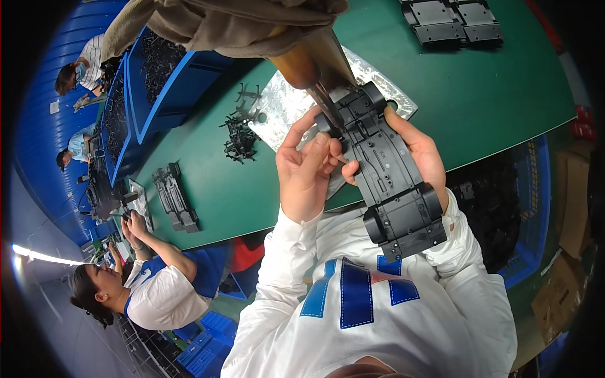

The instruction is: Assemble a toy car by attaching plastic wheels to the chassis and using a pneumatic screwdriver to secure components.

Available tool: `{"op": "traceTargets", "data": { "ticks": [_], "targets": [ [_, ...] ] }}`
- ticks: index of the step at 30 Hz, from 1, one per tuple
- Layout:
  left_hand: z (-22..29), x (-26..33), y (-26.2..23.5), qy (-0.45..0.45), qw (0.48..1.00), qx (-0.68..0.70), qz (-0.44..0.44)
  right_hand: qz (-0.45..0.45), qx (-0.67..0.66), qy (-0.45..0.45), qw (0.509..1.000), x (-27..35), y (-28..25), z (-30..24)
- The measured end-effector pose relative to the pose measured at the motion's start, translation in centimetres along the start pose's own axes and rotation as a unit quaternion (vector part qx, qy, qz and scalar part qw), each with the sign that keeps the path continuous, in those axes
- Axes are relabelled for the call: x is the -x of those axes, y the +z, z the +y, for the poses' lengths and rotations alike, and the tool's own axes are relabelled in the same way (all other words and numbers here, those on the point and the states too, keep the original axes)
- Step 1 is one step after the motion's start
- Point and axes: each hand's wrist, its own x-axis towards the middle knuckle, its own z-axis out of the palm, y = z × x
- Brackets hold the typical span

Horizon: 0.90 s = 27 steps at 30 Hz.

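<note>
A black plastic toy car chassis (391, 183) with wheels is held underside up over the green table's near edge. My right hand (423, 151) grips it from the right side and beneath. My left hand (307, 171) is closed against its left edge, thumb and fingers pinched together, the index finger stretched up beside a metal bit. That bit belongs to a hanging screwdriver (305, 66) with a brown handle and a cloth wrapped above it; its tip meets the chassis's far end.
A shiny metal plate (283, 101) lies on the green table (491, 94) behind the chassis, with loose black parts (239, 135) beside it. Blue bins (157, 82) stand at far left, more chassis pieces (450, 22) at top right. A co-worker (145, 283) sits at lower left.
</note>
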Motion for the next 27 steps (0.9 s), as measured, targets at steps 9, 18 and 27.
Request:
{"op": "traceTargets", "data": {
  "ticks": [9,18,27],
  "targets": [
    [0.2,-0.4,0.1,-0.012,0.999,0.028,-0.011,0.001,0.019,-0.023,1.0,-0.2,0.0,0.0],
    [-0.2,-0.4,-0.2,-0.003,0.999,0.049,-0.003,0.013,0.009,-0.031,0.999,-0.2,-0.1,0.0],
    [-0.4,-0.5,-1.2,0.006,0.999,0.039,-0.024,0.012,-0.006,-0.024,1.0,-0.2,0.4,0.1]
  ]
}}
